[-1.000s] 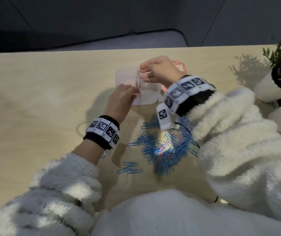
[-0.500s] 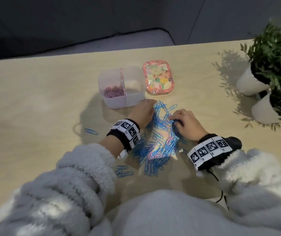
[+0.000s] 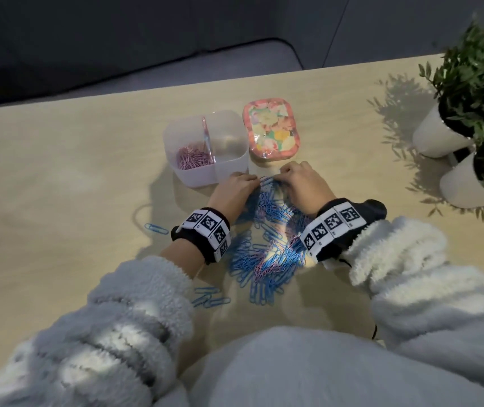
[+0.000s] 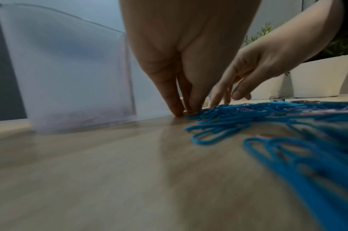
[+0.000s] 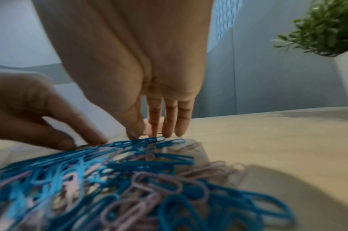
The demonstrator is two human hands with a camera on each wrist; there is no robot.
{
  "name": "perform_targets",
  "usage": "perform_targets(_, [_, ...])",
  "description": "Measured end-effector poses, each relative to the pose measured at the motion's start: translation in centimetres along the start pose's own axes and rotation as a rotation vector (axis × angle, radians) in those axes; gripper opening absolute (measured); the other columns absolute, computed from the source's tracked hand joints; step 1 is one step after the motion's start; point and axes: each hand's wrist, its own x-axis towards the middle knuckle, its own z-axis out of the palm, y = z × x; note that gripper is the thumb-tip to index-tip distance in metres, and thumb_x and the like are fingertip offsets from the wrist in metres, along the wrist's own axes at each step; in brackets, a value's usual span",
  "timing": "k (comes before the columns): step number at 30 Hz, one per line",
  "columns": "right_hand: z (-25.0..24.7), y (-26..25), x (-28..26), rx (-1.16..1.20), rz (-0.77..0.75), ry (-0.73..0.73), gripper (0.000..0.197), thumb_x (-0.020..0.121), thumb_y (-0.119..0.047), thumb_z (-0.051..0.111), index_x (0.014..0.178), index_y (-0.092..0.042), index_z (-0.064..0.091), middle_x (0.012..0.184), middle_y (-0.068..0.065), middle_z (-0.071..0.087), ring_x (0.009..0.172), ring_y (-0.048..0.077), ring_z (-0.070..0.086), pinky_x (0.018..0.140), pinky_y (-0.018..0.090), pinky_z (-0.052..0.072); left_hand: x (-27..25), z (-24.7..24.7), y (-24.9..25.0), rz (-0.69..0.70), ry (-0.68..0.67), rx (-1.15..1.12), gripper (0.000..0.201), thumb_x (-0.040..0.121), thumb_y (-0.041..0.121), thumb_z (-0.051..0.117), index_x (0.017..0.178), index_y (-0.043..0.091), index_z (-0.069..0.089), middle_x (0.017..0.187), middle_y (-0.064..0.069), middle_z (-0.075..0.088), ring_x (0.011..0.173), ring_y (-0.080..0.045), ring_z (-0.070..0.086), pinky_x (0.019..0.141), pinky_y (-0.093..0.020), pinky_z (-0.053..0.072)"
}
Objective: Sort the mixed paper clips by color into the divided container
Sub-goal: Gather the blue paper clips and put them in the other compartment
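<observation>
A translucent divided container [image 3: 173,142] stands on the table, with pink clips [image 3: 194,158] in its left compartment; its right compartment looks bare. Just in front of it lies a mixed pile of blue and pink paper clips [image 3: 267,245]. My left hand [image 3: 253,181] and right hand [image 3: 282,173] meet at the pile's far end. In the left wrist view, the left hand [image 4: 184,109] points down with its fingers close together, their tips on the table at the clips' edge. The right hand [image 5: 153,134] has straight fingers touching the blue clips.
A floral pink tin [image 3: 270,127] sits right of the container. Two white pots with green plants [image 3: 466,121] stand at the table's right edge. Loose blue clips lie at the left [image 3: 155,229] and near my left sleeve [image 3: 210,298].
A second ago both hands were up at the container. They came down to the pile, then slid forward to its far end, fingertips drawing close together.
</observation>
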Motion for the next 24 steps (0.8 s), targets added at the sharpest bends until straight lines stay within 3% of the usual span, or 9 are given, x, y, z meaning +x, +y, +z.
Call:
perform_targets(4, [-1.2,2.6,-1.2,0.356,0.126,0.205,0.039,0.078,0.003,0.048,0.107,-0.011,0.069,0.11,0.017,0.066,0.104,0.034,0.057,0.09,0.035,0.045,-0.3,0.1,-0.8,-0.023,0.019,-0.007,0.024,0.082,0.002,0.057,0.104,0.007,0.067,0.109,-0.013,0.069,0.092,-0.035,0.06,0.078,-0.044,0.053])
perform_targets(6, [-2.3,3.8,-2.0,0.448,0.319,0.302,0.033,0.078,0.002,0.048,0.097,-0.008,0.072,0.104,0.016,0.071,0.099,0.031,0.063,0.088,0.03,0.045,-0.2,0.1,-0.5,-0.051,0.024,-0.009,0.021,0.086,0.007,0.056,0.103,0.007,0.067,0.108,-0.014,0.068,0.095,-0.034,0.058,0.081,-0.042,0.049])
perform_targets(8, [-2.8,4.6,-2.8,0.461,0.495,0.32,0.025,0.079,-0.003,0.051,0.089,-0.011,0.072,0.099,0.013,0.072,0.098,0.03,0.064,0.089,0.03,0.048,0.1,0.1,-0.2,-0.099,0.025,-0.036,0.02,0.088,0.013,0.054,0.102,0.006,0.066,0.107,-0.016,0.066,0.097,-0.034,0.056,0.082,-0.043,0.046])
perform_targets(10, [-2.6,4.7,-3.3,0.428,0.595,0.27,0.014,0.079,-0.011,0.057,0.083,-0.013,0.071,0.095,0.014,0.072,0.095,0.031,0.064,0.081,0.028,0.046,0.2,0.2,0.2,-0.146,0.016,-0.073,0.018,0.088,0.012,0.054,0.102,0.006,0.064,0.106,-0.016,0.063,0.099,-0.035,0.055,0.081,-0.045,0.047])
perform_targets(13, [-1.7,4.0,-3.2,0.445,0.632,0.203,0.008,0.076,-0.021,0.066,0.076,-0.014,0.069,0.09,0.013,0.071,0.089,0.031,0.064,0.074,0.026,0.043,0.3,0.7,0.2,-0.173,-0.021,-0.101,0.018,0.085,0.004,0.057,0.102,0.01,0.062,0.103,-0.015,0.062,0.097,-0.035,0.055,0.082,-0.045,0.048])
perform_targets(16, [-0.9,3.1,-2.6,0.452,0.651,0.193,0.018,0.073,-0.03,0.073,0.074,-0.014,0.066,0.089,0.012,0.07,0.087,0.031,0.064,0.076,0.031,0.047,-0.3,0.7,0.3,-0.212,-0.019,-0.159,0.019,0.085,0.003,0.057,0.102,0.008,0.063,0.103,-0.016,0.063,0.097,-0.033,0.056,0.084,-0.041,0.044])
perform_targets(21, [-0.6,2.3,-0.9,0.489,0.625,0.124,0.003,0.071,-0.007,0.069,0.073,-0.01,0.069,0.089,0.013,0.072,0.088,0.031,0.066,0.073,0.029,0.048,-1.3,-1.0,0.3,-0.31,0.111,-0.397,0.019,0.09,0.007,0.051,0.105,0.003,0.063,0.106,-0.016,0.061,0.094,-0.026,0.057,0.085,-0.033,0.045])
perform_targets(24, [-0.5,2.2,-0.8,0.486,0.596,0.096,0.004,0.072,-0.004,0.068,0.075,-0.004,0.069,0.081,0.013,0.069,0.083,0.028,0.065,0.07,0.027,0.045,-0.4,-2.6,0.9,-0.361,0.043,-0.636,0.025,0.091,-0.001,0.044,0.111,0.0,0.059,0.109,-0.013,0.062,0.093,-0.015,0.052,0.088,-0.025,0.045])
